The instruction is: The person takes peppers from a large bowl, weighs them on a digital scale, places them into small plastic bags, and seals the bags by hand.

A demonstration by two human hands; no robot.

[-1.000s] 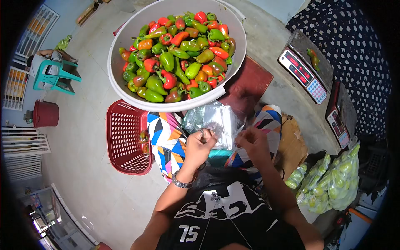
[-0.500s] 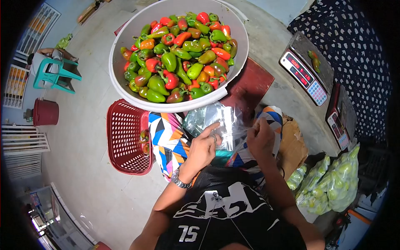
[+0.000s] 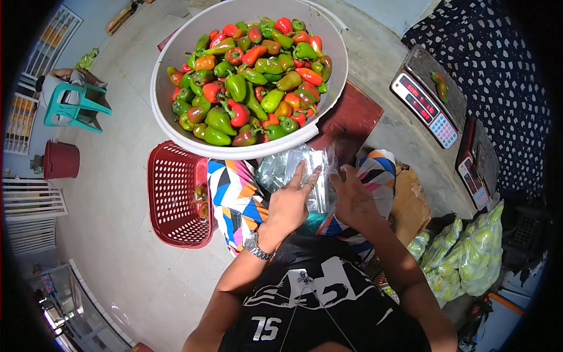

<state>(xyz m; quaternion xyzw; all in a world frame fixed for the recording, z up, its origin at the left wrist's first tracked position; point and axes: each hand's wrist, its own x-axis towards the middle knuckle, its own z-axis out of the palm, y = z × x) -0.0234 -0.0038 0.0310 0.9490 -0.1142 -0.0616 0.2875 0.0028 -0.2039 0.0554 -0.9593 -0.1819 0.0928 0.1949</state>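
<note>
Clear plastic bags (image 3: 319,161) lie in a stack over my lap, between my knees. My left hand (image 3: 290,202) rests on the stack from the left, with its index and middle fingers stretched out and apart. On the right side of the bags is my right hand (image 3: 355,202), its fingers spread and bent down at the plastic's edge. Just beyond the bags stands a large white tub (image 3: 161,120) filled with green, red and orange peppers (image 3: 236,87). Part of the stack is hidden under my fingers.
A red basket (image 3: 170,199) with a few peppers is at my left. Two digital scales (image 3: 425,108) (image 3: 472,179) stand at the right, the farther one bearing peppers. Filled bags (image 3: 478,252) sit at the lower right. A person (image 3: 73,82) sits on a teal chair (image 3: 61,111) far left.
My left hand has moved forward onto the bags, and its fingers have stretched out. My right hand, earlier pinched on lifted plastic, has come inward and lowered, with its fingers spread.
</note>
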